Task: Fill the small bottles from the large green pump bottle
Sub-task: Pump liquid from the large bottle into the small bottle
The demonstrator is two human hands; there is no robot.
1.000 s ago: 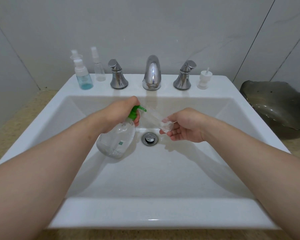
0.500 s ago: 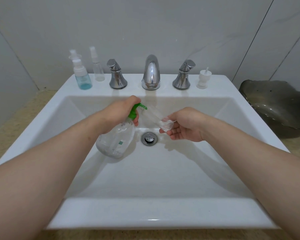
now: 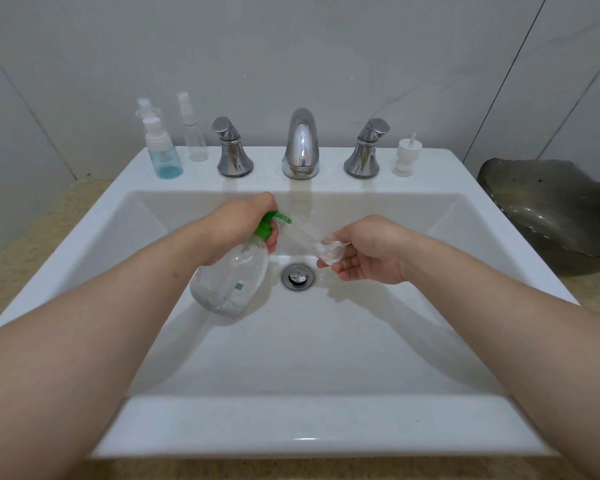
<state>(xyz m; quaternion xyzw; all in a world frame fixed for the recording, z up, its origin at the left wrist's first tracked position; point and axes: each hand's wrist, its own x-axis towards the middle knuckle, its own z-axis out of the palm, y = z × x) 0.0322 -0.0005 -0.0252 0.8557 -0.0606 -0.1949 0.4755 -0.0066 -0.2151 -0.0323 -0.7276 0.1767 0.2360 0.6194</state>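
A chrome spout (image 3: 300, 147) stands mid-back edge of the white rectangular ceramic sink (image 3: 291, 424), between two chrome lever handles (image 3: 232, 150) (image 3: 364, 150). A round chrome drain (image 3: 297, 277) sits in the basin floor. A dark wavy glass dish (image 3: 551, 209) lies beyond the sink's right edge.

White rectangular ceramic sink (image 3: 291, 427) in a beige speckled stone counter (image 3: 32, 251); chrome spout (image 3: 300, 147) between two chrome lever handles (image 3: 232, 150); pale grey veined wall tiles (image 3: 291, 46) behind; dark wavy-edged dish (image 3: 551, 209) at right.
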